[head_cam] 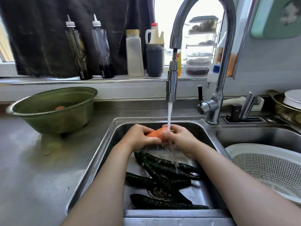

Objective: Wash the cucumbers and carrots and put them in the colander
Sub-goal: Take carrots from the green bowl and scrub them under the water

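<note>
Above the steel sink [104,154], a carrot [156,133] is gripped by both hands, left hand [140,136] and right hand [182,137], under running water [169,115]; cucumbers [162,176] lie below.

Orange carrot [155,133] above wet, dark cucumbers [162,169]

Bottles [134,54] line the windowsill [48,79]; a green basin [61,119] sits on the counter [32,160].

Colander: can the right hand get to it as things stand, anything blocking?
Probably yes. The colander sits in the basin right of the right hand, with only the low sink divider between. The hand is busy, though: with the left hand it holds the carrot under the tap.
</note>
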Available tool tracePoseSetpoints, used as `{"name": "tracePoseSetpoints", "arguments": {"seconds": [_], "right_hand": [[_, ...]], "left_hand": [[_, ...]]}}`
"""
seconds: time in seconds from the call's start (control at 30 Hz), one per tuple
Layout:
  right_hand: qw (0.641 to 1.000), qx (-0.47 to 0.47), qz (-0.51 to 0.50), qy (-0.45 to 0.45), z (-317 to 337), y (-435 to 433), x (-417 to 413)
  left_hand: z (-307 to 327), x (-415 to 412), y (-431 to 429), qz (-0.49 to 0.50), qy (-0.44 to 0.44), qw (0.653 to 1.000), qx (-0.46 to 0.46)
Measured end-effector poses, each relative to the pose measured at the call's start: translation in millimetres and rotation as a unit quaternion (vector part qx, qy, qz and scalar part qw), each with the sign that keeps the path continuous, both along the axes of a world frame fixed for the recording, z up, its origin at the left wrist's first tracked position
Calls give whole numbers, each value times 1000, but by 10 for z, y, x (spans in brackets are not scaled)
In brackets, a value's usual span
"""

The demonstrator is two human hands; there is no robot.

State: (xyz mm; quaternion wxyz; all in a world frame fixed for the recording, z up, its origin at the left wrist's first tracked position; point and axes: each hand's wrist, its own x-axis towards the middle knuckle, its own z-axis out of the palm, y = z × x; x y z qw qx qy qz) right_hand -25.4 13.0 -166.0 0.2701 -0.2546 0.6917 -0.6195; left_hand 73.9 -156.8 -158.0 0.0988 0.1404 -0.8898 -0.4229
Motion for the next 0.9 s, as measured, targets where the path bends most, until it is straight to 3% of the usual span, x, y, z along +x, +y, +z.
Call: {"name": "tracePoseSetpoints", "arguments": {"seconds": [0.1,0.3,0.37,0.53,0.6,0.73,0.8,0.9], "right_hand": [[999,-9,-52,-6,38,-44,34],[984,-47,92,-142,55,87,-112],[988,-48,75,-125,25,73,-105],[994,18,-105,29,2,-77,68],[997,23,-78,13,15,-76,44],[993,-17,76,-94,81,86,-57],[994,-18,80,-73,55,132,-81],[1000,18,3,23,-11,79,-28]], "left_hand": [[30,-2,28,1,0,999,-34],[70,43,-24,7,-16,999,-38],[82,44,1,8,-17,999,-45],[92,-14,130,6,-15,997,-80],[83,-17,106,20,-11,996,-82],[70,22,34,26,-17,997,-74],[64,5,43,19,-18,997,-72],[60,-32,105,3,-18,997,-74]]}}
